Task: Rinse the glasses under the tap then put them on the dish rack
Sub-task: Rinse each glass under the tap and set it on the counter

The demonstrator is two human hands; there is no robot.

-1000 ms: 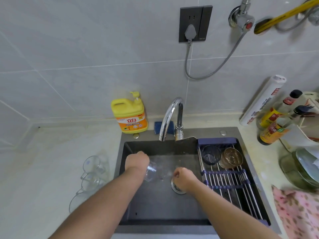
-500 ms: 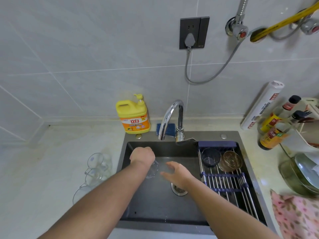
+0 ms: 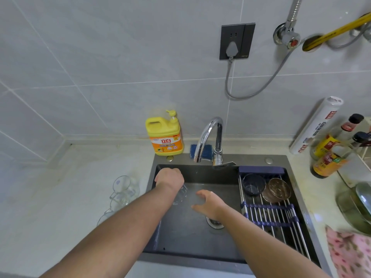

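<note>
Gripping a clear glass [image 3: 180, 195] with curled fingers, the left hand [image 3: 169, 178] is holding it tilted rather than upright over the back left corner of the sink [image 3: 190, 245], below and slightly left of the spout of the tap [image 3: 208, 133] (whether water is running cannot be told). The right hand [image 3: 210, 203] is hovering just beside the glass, apart from it, with fingers spread and loosely bent, holding nothing; it is hanging over the middle of the sink, and its wrist is partly covering the drain [image 3: 215, 224].

Lying across the right side of the sink is the dish rack [image 3: 269, 215]. At its back end a dark glass [image 3: 254, 184] and an amber glass [image 3: 279, 190] are sitting side by side.

Several more clear glasses [image 3: 124, 189] are sitting in a row on the table [image 3: 60, 197], near the sink's left edge. A yellow detergent bottle [image 3: 164, 135] is standing at the table's back edge, just behind the sink's back left corner.
</note>
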